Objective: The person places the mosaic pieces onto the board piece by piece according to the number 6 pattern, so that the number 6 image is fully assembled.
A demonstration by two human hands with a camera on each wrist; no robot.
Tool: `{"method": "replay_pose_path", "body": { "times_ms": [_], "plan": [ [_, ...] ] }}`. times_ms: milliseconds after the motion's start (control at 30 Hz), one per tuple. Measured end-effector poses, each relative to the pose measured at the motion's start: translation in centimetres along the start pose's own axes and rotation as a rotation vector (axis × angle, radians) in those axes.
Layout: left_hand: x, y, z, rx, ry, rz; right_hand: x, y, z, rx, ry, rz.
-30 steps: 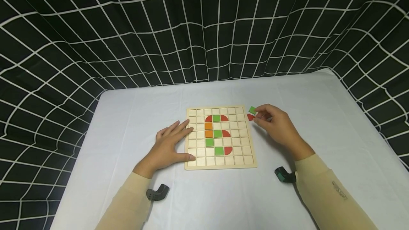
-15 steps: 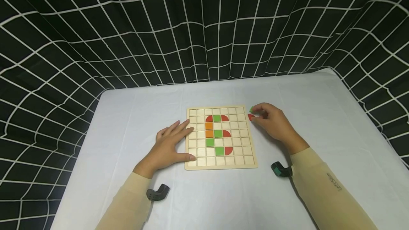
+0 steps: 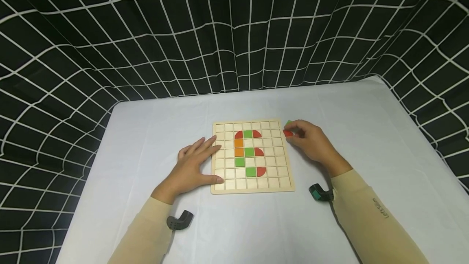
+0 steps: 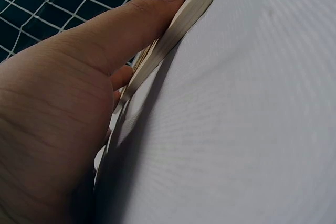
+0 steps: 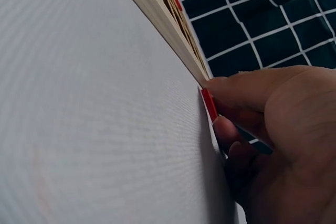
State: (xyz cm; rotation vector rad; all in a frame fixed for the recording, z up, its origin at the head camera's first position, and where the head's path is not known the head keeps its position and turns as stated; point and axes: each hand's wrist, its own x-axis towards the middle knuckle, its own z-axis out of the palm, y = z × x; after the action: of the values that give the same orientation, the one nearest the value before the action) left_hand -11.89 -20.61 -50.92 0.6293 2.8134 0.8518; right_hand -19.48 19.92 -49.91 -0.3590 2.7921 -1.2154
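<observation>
My left hand (image 3: pixel 192 169) rests along the left edge of a wooden grid board (image 3: pixel 275 183), its fingers spread and thumb lying on the lower left squares. Past the board's upper right edge, my right hand (image 3: pixel 313 144) pinches a red quarter-circle tile (image 3: pixel 288 133) between thumb and fingers, down at the tablecloth. The right wrist view shows that red tile (image 5: pixel 209 104) edge-on, next to the board's corner. Just behind the fingers lies a green square tile (image 3: pixel 289 122), mostly covered. Red quarter-circles, green squares (image 3: pixel 239 162) and orange squares (image 3: pixel 239 143) sit in the grid.
White cloth (image 3: pixel 253 223) covers the table around the board. A black curtain with white grid lines (image 3: pixel 234 31) hangs behind and at both sides. Dark curved devices stick out by the left wrist (image 3: pixel 180 220) and the right wrist (image 3: pixel 320 192).
My right hand has shifted slightly left, its fingers coming over the green tile and closing on the red one. My left hand and the tiles on the board stay put.
</observation>
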Motion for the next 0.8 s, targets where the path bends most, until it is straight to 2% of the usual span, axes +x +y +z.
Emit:
{"method": "replay_pose_path", "body": {
  "times_ms": [367,800],
  "plan": [
    [-0.1,0.0,0.0,-0.002,0.002,0.002,-0.1,-0.3,0.2,-0.034,0.001,-0.015],
    [-0.1,0.1,-0.1,0.004,0.002,-0.001,-0.2,-1.0,-0.1,-0.175,-0.076,0.011]
  ]
}}
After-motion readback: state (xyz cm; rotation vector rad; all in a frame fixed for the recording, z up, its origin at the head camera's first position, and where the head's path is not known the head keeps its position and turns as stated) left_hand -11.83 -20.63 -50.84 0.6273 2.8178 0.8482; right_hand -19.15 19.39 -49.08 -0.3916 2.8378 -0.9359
